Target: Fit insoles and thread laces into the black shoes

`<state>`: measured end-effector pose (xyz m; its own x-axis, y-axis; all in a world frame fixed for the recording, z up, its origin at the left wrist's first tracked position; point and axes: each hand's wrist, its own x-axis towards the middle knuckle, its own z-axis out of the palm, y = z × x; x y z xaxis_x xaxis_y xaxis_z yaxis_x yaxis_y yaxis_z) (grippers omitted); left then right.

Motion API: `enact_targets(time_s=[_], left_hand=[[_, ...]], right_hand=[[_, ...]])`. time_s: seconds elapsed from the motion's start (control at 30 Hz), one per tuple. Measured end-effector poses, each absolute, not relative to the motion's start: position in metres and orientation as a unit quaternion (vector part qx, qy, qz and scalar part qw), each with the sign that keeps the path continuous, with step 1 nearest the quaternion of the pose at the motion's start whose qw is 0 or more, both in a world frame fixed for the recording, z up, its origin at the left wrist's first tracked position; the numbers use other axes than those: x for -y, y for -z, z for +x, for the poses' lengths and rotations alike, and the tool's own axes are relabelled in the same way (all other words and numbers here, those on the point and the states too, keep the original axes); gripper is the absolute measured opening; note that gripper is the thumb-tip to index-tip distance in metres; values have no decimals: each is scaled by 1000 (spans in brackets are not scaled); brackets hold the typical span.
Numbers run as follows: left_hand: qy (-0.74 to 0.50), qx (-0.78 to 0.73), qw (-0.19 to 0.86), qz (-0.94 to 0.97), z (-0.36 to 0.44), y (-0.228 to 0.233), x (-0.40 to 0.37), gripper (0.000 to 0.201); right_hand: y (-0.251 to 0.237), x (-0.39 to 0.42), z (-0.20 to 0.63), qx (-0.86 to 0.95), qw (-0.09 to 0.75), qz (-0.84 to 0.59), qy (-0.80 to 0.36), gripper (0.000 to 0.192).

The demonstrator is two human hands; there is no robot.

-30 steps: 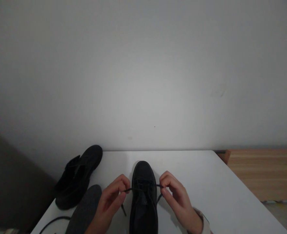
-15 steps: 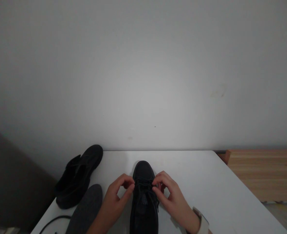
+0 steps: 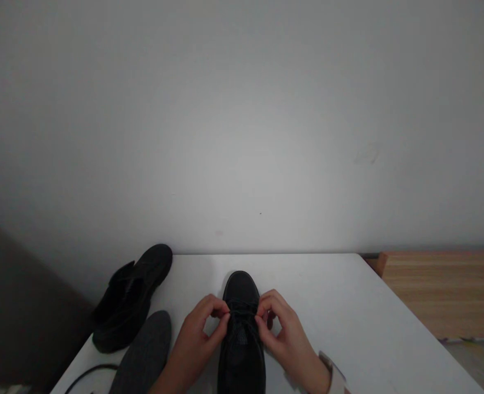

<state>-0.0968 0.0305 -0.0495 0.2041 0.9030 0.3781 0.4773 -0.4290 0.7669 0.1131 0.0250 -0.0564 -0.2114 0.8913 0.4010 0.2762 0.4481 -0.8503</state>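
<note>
A black lace-up shoe (image 3: 241,368) stands on the white table, toe pointing at the wall. Dark shoelaces (image 3: 242,314) cross over its front. At the shoe's left edge, my left hand (image 3: 201,335) pinches a shoelace between thumb and fingertip. My right hand (image 3: 283,335) does likewise on the right edge, level with the left; a watch band circles that wrist. The thin lace ends are hard to make out against the black upper.
On the left lies the other black shoe (image 3: 133,298), beside a dark grey insole (image 3: 147,350). A black cable (image 3: 90,372) curves near the front left edge of the white table (image 3: 373,334). The wall (image 3: 242,137) borders the back; wooden boards (image 3: 443,295) lie right.
Both hands have shifted slightly, the left fingertips a little inward over the laces. The lace that hung at the shoe's right side no longer shows there.
</note>
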Motion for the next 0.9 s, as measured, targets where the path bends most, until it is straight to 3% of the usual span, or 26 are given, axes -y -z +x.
enact_targets(time_s=[0.13, 0.3, 0.57, 0.8, 0.9], left_hand=[[-433, -472, 230, 733, -96, 49, -30, 11], [-414, -475, 247, 736, -95, 45, -28, 10], [-455, -478, 221, 718, -95, 42, -29, 17], [-414, -466, 265, 736, -96, 43, -28, 16], [-437, -478, 246, 722, -96, 44, -30, 19]], right_hand=[[58, -25, 113, 700, 496, -416, -302, 13], [53, -24, 116, 709, 460, -422, -327, 6], [53, -24, 116, 692, 511, -421, -287, 13], [50, -23, 118, 704, 458, -412, -353, 9], [49, -24, 119, 695, 492, -408, -330, 15]])
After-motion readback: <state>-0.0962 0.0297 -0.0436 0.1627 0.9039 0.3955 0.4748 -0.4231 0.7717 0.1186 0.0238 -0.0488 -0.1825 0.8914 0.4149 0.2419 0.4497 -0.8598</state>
